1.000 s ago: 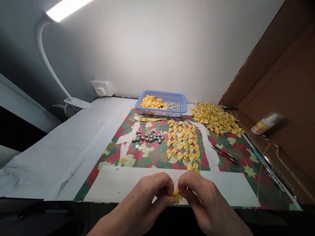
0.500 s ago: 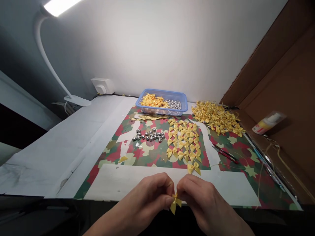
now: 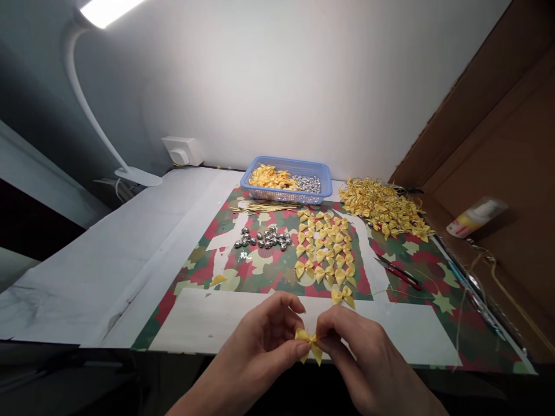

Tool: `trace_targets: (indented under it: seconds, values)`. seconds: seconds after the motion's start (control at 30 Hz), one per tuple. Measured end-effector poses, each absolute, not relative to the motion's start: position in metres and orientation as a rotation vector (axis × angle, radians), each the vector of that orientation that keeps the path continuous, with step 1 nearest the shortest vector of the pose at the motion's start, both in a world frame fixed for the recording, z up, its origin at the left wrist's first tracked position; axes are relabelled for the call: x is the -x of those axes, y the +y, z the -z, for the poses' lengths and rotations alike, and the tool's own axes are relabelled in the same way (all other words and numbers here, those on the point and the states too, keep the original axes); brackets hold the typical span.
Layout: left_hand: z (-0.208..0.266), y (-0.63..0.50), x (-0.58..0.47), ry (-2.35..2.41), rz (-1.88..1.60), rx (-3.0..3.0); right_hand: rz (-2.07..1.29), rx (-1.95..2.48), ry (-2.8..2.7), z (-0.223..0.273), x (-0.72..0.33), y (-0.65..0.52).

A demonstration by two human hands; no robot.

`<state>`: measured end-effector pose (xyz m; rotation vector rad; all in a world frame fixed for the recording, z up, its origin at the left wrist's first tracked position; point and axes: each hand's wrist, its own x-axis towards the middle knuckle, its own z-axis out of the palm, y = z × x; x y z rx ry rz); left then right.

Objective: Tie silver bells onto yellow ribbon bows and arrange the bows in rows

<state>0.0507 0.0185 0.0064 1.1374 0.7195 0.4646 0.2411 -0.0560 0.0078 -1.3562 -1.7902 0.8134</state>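
Observation:
A small yellow ribbon bow [image 3: 309,340] is held between my hands at the table's front edge. The thumb of my left hand [image 3: 269,335] presses on the bow's left part, with its index finger lifted away and the others curled behind. My right hand [image 3: 353,341] pinches the bow's right side, hiding that loop. Just beyond my right fingers lies a single bow [image 3: 343,297]. Past it, more yellow bows [image 3: 324,254] are laid out in columns. Silver jingle bells [image 3: 266,237] lie loose to their left.
A blue basket [image 3: 323,167] with yellow pieces and silver bells stands at the back. Gold ties [image 3: 269,207] lie before it. To the right are a heap of bows [image 3: 384,208], red-handled snips [image 3: 401,273] and a bottle [image 3: 474,218]. A lamp [image 3: 89,110] stands left.
My left index finger has lifted off the bow, and the left hand has opened a little. The bow has turned, so its left loop now shows. My right hand keeps its pinch.

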Motion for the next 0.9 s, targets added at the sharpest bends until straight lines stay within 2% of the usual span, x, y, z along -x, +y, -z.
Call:
trace_targets:
  seconds: [0.2,0.57,0.9]
  values:
    - [-0.011,0.013,-0.056,0.864,-0.563,-1.197,-0.887,1.401,-1.694,-0.010,-0.238,-0.053]
    - [-0.006,0.012,-0.053,0.946,-0.592,-1.650,-0.986,1.462,-1.645,-0.002,-0.225,-0.046]
    - [-0.003,0.013,-0.054,0.776,-0.537,-1.114,-1.181,1.492,-1.406,-0.002,-0.229,-0.048]
